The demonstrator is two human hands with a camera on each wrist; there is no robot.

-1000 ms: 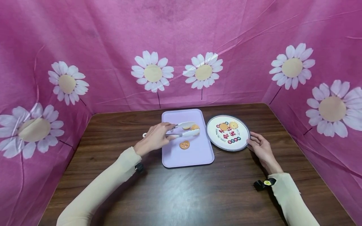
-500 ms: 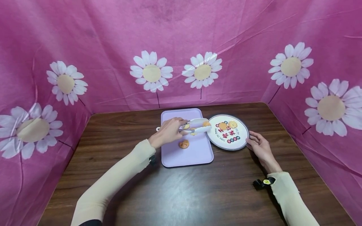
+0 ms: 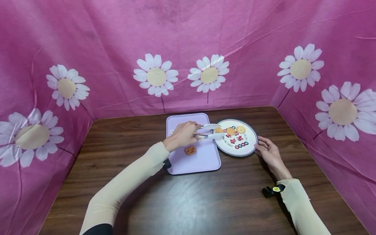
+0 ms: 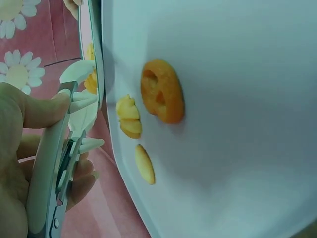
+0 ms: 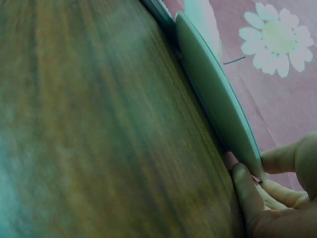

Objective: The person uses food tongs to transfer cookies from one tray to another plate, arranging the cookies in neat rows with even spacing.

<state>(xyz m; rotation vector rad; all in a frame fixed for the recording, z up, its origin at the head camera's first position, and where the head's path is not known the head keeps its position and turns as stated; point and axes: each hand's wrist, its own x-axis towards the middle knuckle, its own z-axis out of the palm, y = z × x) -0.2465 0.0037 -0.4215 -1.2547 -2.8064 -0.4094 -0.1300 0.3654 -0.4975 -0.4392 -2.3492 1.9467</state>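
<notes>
Head view: the left hand [image 3: 182, 134] has its fingers curled round the tongs [image 3: 211, 126], and a round biscuit [image 3: 218, 130] sits between the tong tips, ahead of those fingers at the left edge of the plate [image 3: 226, 147]. The right hand [image 3: 268, 150] pinches the plate rim between thumb and fingers. Handling: the biscuit is probably light, dry and brittle; grip it across opposite edges with minimal pressure, as smooth tips may slip and excess force may crack it. The plate looks stiff; retain it by the rim.
</notes>
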